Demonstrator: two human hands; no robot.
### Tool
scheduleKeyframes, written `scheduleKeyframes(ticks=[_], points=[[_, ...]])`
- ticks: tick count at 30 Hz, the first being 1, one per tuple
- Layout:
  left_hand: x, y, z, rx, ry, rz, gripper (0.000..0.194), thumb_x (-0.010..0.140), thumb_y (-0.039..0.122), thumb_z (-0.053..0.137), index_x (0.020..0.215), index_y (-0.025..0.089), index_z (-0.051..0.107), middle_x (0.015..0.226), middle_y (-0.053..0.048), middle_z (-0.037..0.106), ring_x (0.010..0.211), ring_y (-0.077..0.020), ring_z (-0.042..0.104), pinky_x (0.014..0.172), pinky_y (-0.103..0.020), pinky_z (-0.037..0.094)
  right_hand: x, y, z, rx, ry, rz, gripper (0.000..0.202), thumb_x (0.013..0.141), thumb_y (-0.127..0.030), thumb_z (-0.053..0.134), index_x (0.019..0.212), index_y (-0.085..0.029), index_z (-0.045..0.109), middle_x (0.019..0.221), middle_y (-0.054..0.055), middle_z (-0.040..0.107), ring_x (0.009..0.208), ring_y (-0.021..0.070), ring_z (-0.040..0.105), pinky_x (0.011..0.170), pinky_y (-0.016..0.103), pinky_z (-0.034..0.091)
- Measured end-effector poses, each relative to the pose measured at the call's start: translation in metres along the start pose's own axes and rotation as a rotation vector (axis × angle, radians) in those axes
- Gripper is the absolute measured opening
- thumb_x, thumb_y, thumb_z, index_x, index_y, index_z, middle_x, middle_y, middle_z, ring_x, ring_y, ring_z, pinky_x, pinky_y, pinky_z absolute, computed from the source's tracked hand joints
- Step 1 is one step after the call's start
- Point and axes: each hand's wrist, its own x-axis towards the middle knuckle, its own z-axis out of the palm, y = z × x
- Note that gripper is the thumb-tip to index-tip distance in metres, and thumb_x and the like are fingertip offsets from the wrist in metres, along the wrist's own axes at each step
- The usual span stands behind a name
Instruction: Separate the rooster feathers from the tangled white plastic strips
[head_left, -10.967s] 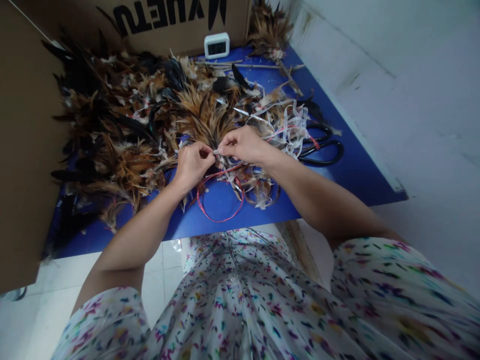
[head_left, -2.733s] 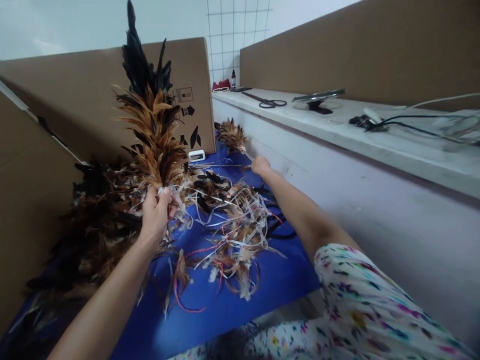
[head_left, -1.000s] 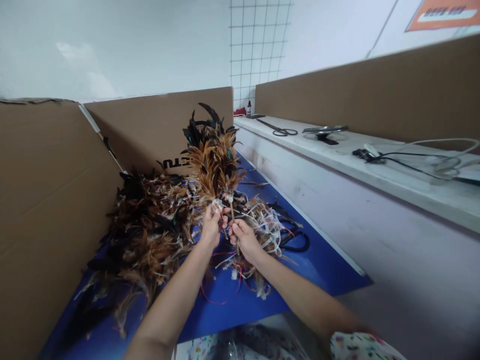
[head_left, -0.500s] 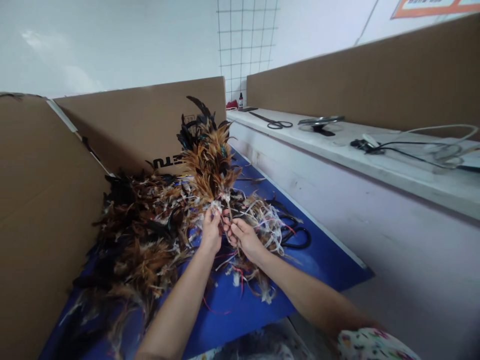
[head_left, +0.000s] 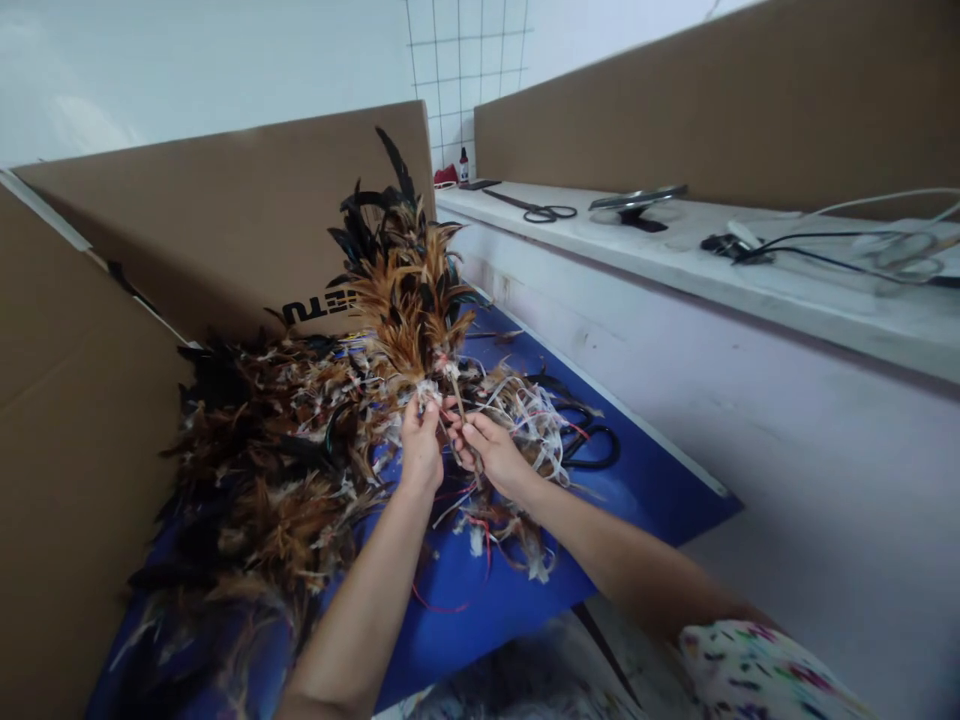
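Both hands meet over the middle of the blue table. Between thumb and fingers, my left hand (head_left: 422, 440) grips the pale, fluffy base of a bunch of feathers (head_left: 409, 290), brown below with long black tips above. My right hand (head_left: 486, 448) is closed around a thin brown stick (head_left: 457, 395) that runs up to the bunch's right side. The bunch stands upright above the hands, spread like a fan. Loose feathers (head_left: 285, 520) lie heaped to the left of my left hand. White and red ties (head_left: 536, 415) lie tangled beyond my right hand.
Black-handled scissors (head_left: 596, 447) lie right of the ties on the blue table (head_left: 637, 500). Cardboard walls (head_left: 225, 220) rise behind and at the left. A white ledge (head_left: 675, 270) on the right holds more scissors (head_left: 547, 213), a phone-like device (head_left: 637, 200) and cables (head_left: 825, 250).
The view has tilted down slightly, so the background sits higher. Both hands keep their grip, and the feather bunch looks spread a little wider.
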Motion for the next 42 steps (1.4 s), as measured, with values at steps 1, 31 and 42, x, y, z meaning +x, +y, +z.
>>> scheduleKeyframes(ticks=[1, 31, 42], points=[[0.001, 0.001, 0.000, 0.004, -0.006, 0.022, 0.050, 0.070, 0.048, 0.085, 0.100, 0.021, 0.056, 0.086, -0.002, 0.072, 0.051, -0.0077, 0.055, 0.048, -0.021, 0.044, 0.001, -0.001, -0.001, 0.009, 0.010, -0.002, 0.043, 0.077, -0.056, 0.075, 0.091, -0.018, 0.058, 0.070, -0.004, 0.058, 0.048, 0.0050, 0.044, 0.045, 0.020, 0.032], [0.039, -0.011, 0.059, 0.016, 0.169, -0.053, 0.022, 0.089, 0.037, 0.067, 0.091, 0.015, 0.065, 0.078, -0.002, 0.069, 0.061, -0.0104, 0.061, 0.055, -0.022, 0.043, 0.013, -0.038, -0.028, 0.095, 0.104, -0.164, 0.035, 0.074, -0.039, 0.077, 0.088, -0.021, 0.050, 0.064, -0.006, 0.060, 0.043, 0.0034, 0.042, 0.043, 0.017, 0.030], [0.047, 0.022, 0.052, 0.129, 0.149, 0.002, 0.032, 0.078, 0.036, 0.079, 0.068, 0.015, 0.056, 0.056, 0.005, 0.056, 0.048, -0.0065, 0.051, 0.050, -0.020, 0.040, -0.001, -0.064, -0.033, -0.011, 0.238, -0.034, 0.027, 0.080, -0.034, 0.072, 0.086, -0.020, 0.050, 0.070, -0.003, 0.069, 0.054, 0.0099, 0.063, 0.046, 0.021, 0.051]])
